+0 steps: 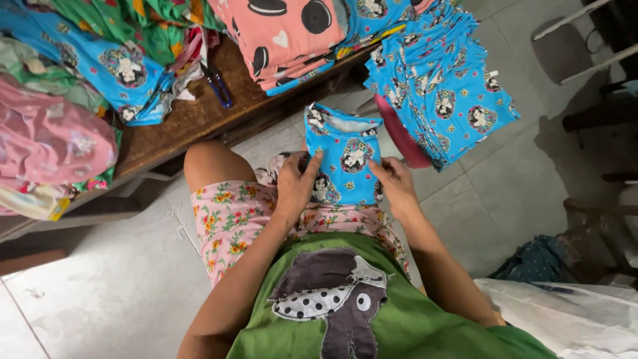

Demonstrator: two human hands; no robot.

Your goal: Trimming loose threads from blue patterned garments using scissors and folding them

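Note:
A small blue printed garment piece (345, 154) lies across my lap, its open end pointing away from me. My left hand (296, 185) presses on its left edge with fingers curled over the cloth. My right hand (393, 182) grips its right edge. A stack of matching blue printed pieces (444, 80) rests on a red stool just beyond my right hand. I sit in pink floral shorts and a green top.
A low wooden table (199, 113) at the upper left carries piles of pink, green and blue printed fabric (279, 36) and blue-handled scissors (218, 85). A white plastic bag (571, 312) lies at the lower right, a dark cloth (535, 262) beside it.

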